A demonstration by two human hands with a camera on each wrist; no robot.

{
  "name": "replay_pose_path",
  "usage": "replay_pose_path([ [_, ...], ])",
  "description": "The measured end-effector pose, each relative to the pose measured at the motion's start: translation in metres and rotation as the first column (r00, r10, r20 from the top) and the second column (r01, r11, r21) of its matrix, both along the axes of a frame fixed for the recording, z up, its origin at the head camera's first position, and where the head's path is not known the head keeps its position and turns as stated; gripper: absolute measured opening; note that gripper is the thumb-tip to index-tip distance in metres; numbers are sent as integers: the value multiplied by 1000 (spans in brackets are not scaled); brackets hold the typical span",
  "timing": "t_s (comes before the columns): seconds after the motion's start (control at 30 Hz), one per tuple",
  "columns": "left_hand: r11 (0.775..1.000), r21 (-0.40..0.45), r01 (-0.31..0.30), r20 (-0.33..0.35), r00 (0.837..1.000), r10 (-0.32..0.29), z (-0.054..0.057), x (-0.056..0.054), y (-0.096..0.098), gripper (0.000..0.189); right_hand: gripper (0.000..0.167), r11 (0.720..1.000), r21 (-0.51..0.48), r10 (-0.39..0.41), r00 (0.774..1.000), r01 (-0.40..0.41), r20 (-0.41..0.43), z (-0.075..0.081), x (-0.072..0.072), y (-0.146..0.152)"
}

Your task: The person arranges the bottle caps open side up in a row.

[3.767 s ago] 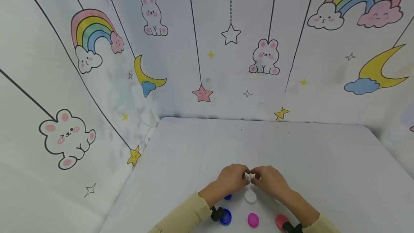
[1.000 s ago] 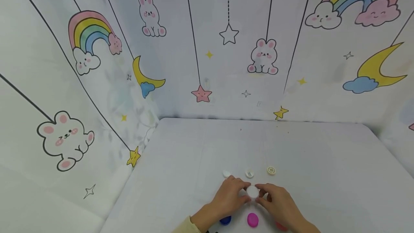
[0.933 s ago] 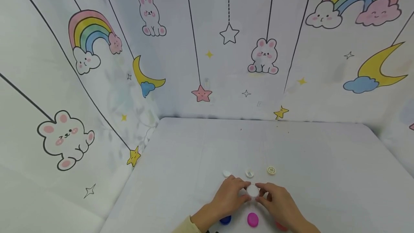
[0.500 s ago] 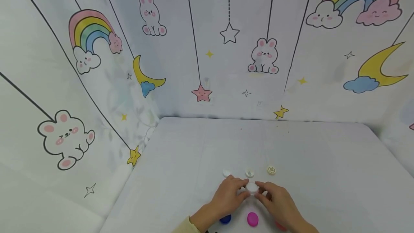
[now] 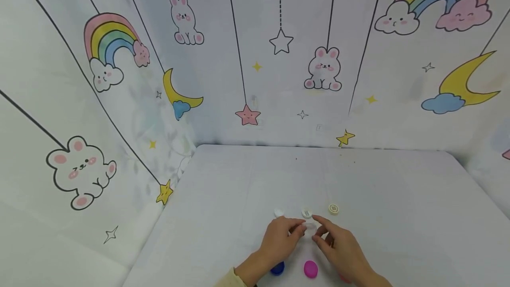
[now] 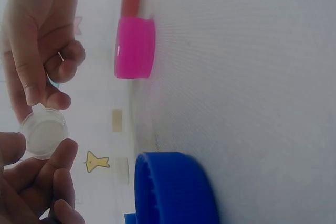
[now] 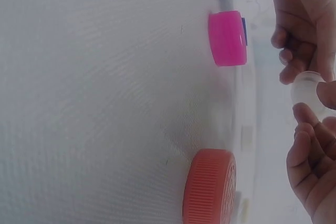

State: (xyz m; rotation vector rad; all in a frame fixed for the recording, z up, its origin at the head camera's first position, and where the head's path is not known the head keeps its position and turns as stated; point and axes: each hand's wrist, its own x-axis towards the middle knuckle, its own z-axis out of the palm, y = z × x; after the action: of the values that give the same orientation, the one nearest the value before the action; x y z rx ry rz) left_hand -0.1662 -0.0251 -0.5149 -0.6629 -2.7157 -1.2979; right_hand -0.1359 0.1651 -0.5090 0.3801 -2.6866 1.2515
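Note:
Both hands hold a small round white bottle cap [image 5: 310, 228], raised over the table, with a see-through rim in the left wrist view. My left hand [image 5: 279, 236] pinches its left side between thumb and fingers. My right hand [image 5: 338, 242] has its thumb and index finger curled round the right side; in the right wrist view its thumb overlaps the cap. Nearer the body stand a blue cap [image 5: 277, 268], a pink cap [image 5: 311, 269] and a red cap [image 7: 210, 187]; the right wrist mostly hides the red one in the head view.
Behind the hands lie a white cap [image 5: 279, 212], another white cap [image 5: 306, 213] and a cream cap [image 5: 333, 208], in a row on the white tabletop [image 5: 239, 180]. A cloth backdrop [image 5: 223, 56] with printed rabbits, stars and rainbows rises behind and to the left.
The hands have come back from the far row and lifted the white bottle cap from the table. Over the last second, it tilts and moves slightly away from the body.

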Motion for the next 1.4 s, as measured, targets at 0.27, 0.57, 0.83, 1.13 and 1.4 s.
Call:
replay_pose_path([
  [0.27,993,110,-29,119,993,16,-1,-1,1,28,57,999,7,42,996,-42,-80,-1,2,-1],
  [0.57,976,216,-18,163,986,-18,0,-1,-1,26,64,997,49,61,974,-51,-220,-2,1,-3],
  [0.83,975,220,-12,224,974,-38,3,1,-1,29,60,997,77,39,963,-19,-268,-7,-4,0],
  [1.13,979,201,17,200,978,-58,2,4,-1,23,57,996,92,24,978,-5,-206,-8,-5,0],
  [1.4,998,65,16,196,980,-28,2,3,0,29,51,992,130,11,997,0,-78,-8,-4,1],
])
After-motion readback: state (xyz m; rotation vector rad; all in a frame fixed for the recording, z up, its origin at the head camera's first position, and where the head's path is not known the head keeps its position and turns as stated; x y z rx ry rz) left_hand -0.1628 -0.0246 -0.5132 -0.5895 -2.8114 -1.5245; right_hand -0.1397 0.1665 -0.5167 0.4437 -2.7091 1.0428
